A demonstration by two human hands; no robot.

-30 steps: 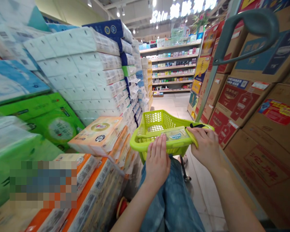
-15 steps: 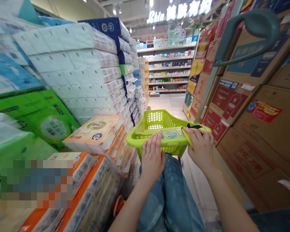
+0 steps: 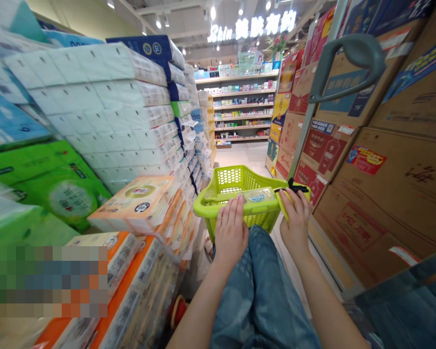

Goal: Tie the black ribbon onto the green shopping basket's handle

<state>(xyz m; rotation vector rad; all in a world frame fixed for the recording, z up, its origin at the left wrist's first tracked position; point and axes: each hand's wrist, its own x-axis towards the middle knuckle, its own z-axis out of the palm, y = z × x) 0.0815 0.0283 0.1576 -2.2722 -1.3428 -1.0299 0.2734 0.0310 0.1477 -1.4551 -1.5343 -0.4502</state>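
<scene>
view from your head, looking forward and down along a supermarket aisle. your left hand [image 3: 231,228] lies palm down over the near rim of a lime-green plastic basket [image 3: 236,177], fingers straight and close together; the grip looks flat, and you cannot tell whether it closes on the rim. your right hand [image 3: 296,220] curls in a narrow grip around the basket's lime-green handle [image 3: 284,206], the thumb hard to make out. both forearms angle inward, your left forearm [image 3: 199,310] and right forearm [image 3: 329,305] cut off by the lower edge of the frame. a flat packet [image 3: 256,195] with a blue oval label lies across the top of the basket, just beyond your left fingers; its wording is too blurred to read. a black strap [image 3: 298,186] sits at the far right corner, its attachment unclear. your hands and blue denim trousers [image 3: 261,291] hide the basket's near side. stacked tissue packs [image 3: 131,116] stand to the left, part of them hidden by a pixelated patch [image 3: 53,281]. cardboard cartons [image 3: 378,194] and a grey-green curved handle [image 3: 345,63] stand to the right; distant store shelves [image 3: 240,106] are too small to read.
</scene>
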